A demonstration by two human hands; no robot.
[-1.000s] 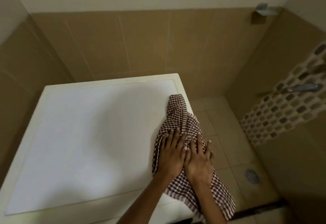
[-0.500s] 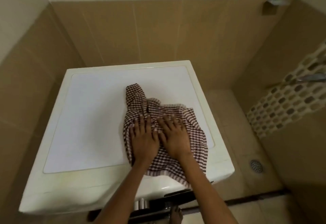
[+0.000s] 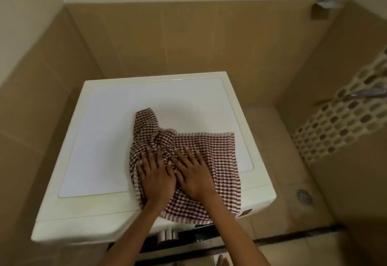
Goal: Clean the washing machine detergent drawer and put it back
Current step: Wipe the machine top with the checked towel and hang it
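The person is pressing both hands flat on a checked cloth point(image 3: 211, 152) that is lying on the washing machine top point(image 3: 100, 140). The left hand point(image 3: 156, 176) and the right hand point(image 3: 193, 174) are resting side by side, fingers straight and slightly spread, gripping nothing and only pushing on the fabric. I am judging this as wiping the lid or spreading the cloth there, a side step of the cleaning. The detergent drawer is not showing. Below the wrists only a dark front panel with a shiny knob point(image 3: 167, 234) is appearing, so I cannot tell whether the drawer is in its slot. The woven cloth is bunching into soft folds beyond the left fingertips, lying flat outward of the right hand, and hanging over the edge under the palms. The lid is looking smooth and hard. The next move is probably asking for an even sliding pressure.
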